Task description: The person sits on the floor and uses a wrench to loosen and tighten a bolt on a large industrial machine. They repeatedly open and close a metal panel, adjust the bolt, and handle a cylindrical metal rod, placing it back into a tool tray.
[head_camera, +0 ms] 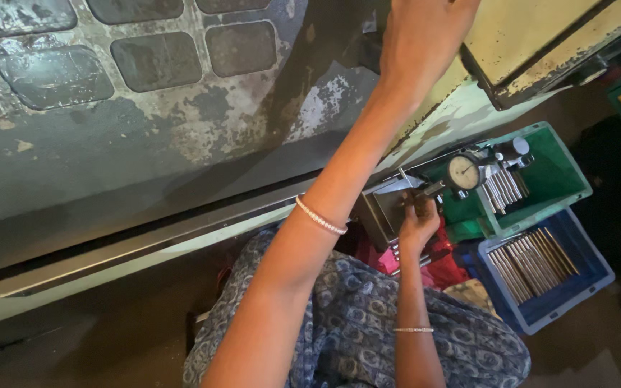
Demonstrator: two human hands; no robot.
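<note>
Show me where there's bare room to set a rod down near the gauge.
Free: the green bin's right half, beyond its rods. Crowded: the blue bin, lined with rods, and the dial gauge stand where the right hand works. The left hand reaches upward.

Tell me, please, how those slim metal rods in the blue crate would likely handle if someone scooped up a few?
The metal rods look like bare steel, so probably stiff and heavy for their slimness. They appear round and smooth, so likely to roll and slip from a loose grip. Lying side by side in the blue crate, they would probably shift against each other.
</note>
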